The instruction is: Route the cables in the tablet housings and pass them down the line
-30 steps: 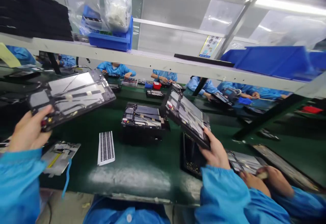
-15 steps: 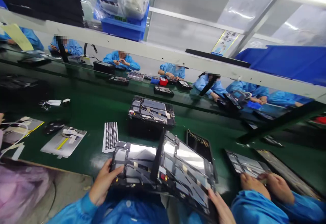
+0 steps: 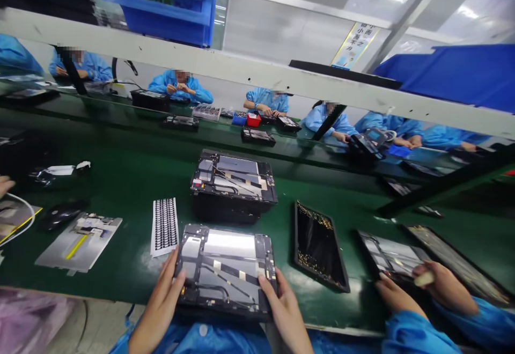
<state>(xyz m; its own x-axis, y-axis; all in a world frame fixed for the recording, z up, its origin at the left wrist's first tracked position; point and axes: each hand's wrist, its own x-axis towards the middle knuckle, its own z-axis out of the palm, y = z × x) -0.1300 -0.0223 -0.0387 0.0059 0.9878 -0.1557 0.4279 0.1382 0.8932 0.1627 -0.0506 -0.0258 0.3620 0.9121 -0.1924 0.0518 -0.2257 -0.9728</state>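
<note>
An open tablet chassis [image 3: 226,269] with a silver inner plate and thin cables lies at the near edge of the green conveyor belt [image 3: 132,174]. My left hand [image 3: 161,303] grips its left edge and my right hand [image 3: 284,311] grips its right edge. Behind it a second open chassis [image 3: 233,174] rests on top of a dark stack. To the right lies a black tablet cover [image 3: 319,244]. A white sheet of small black stickers [image 3: 164,226] lies left of the chassis I hold.
A co-worker's hands [image 3: 418,287] at the right work on another chassis [image 3: 388,257]. A grey card with a yellow strip [image 3: 78,234] lies at the left. Several people in blue coats sit across the far belt. A shelf with a blue bin [image 3: 173,8] runs overhead.
The two chassis I held apart in the air came together in front of me. Now one stack lies flat at the belt's near edge between both hands. The view tilted down.
</note>
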